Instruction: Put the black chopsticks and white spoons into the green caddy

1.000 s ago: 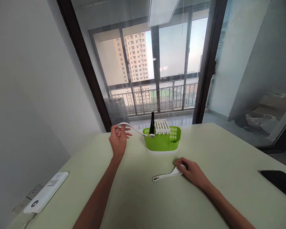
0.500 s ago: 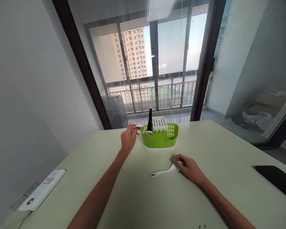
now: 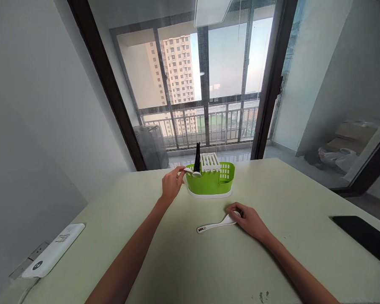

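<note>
At the left end of a green basket (image 3: 205,185) with a white base, my left hand (image 3: 171,184) pinches a white spoon (image 3: 188,169) at the basket's rim. Its lower part is hidden. Beside it, another white spoon head (image 3: 196,174) shows in front of black chopsticks (image 3: 197,158) that stand upright in the basket. My right hand (image 3: 247,219) rests on the table, its fingers closed round the bowl of a white soup spoon (image 3: 220,223). That spoon lies flat with its handle pointing left.
A white slotted rack (image 3: 210,161) sits on top of the basket. On the pale green table (image 3: 177,261), a white power strip (image 3: 55,251) with a cable lies at left and a black flat object (image 3: 364,236) at right. Glass doors stand beyond the table.
My left hand has brought its spoon slightly lower and closer to the basket's left end. My right hand stays on the bowl of the lying spoon. The view has shifted slightly.
</note>
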`<move>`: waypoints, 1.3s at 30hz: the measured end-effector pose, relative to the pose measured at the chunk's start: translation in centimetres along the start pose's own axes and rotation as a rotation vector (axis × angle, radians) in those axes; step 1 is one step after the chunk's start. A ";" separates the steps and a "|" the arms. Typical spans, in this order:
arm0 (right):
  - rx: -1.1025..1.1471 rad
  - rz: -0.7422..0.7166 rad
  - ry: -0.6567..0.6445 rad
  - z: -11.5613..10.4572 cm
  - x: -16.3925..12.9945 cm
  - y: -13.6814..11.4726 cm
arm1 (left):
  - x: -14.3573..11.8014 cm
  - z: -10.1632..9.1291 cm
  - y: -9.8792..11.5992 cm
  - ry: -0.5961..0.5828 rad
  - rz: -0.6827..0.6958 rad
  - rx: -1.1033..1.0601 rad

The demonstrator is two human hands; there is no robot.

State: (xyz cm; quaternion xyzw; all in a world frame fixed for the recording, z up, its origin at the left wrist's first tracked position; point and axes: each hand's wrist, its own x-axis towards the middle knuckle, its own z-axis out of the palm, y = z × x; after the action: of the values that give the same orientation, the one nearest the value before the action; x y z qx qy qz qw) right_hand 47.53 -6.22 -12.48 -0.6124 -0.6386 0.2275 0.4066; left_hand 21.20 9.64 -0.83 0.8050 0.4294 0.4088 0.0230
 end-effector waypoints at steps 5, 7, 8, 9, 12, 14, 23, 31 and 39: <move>0.023 0.000 0.008 0.0 0.0 -0.4 | -0.2 0.0 -0.2 0.027 0.037 0.019; 0.030 0.001 0.014 0.0 0.0 -0.5 | -0.3 0.2 -0.3 0.030 0.045 0.015; 0.031 0.003 0.017 0.0 0.0 -0.5 | -0.3 0.3 -0.4 0.030 0.047 0.010; 0.031 0.005 0.018 0.0 0.0 -0.5 | -0.3 0.4 -0.5 0.027 0.048 0.003; 0.024 0.004 0.013 0.0 0.0 -0.3 | -0.4 0.4 -0.6 -0.002 0.049 -0.021; 0.022 0.002 0.007 0.0 0.0 -0.3 | -0.4 0.2 -0.6 -0.023 0.054 -0.044; 0.036 0.004 0.033 -0.1 -0.1 -0.3 | -4.6 1.8 -1.3 0.228 -0.205 -0.176; 0.122 0.173 0.360 -0.3 0.1 1.0 | -9.2 4.6 4.2 -0.273 -0.009 -0.220; 0.153 0.199 0.373 -0.5 0.2 1.6 | -7.8 6.1 10.3 -0.702 0.317 0.029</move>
State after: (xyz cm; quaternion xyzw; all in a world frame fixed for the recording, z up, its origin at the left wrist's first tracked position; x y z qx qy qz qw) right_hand 48.90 -5.89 -13.41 -0.6713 -0.4695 0.1972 0.5385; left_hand 29.92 -0.45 -5.82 0.9526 0.2712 0.1007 0.0938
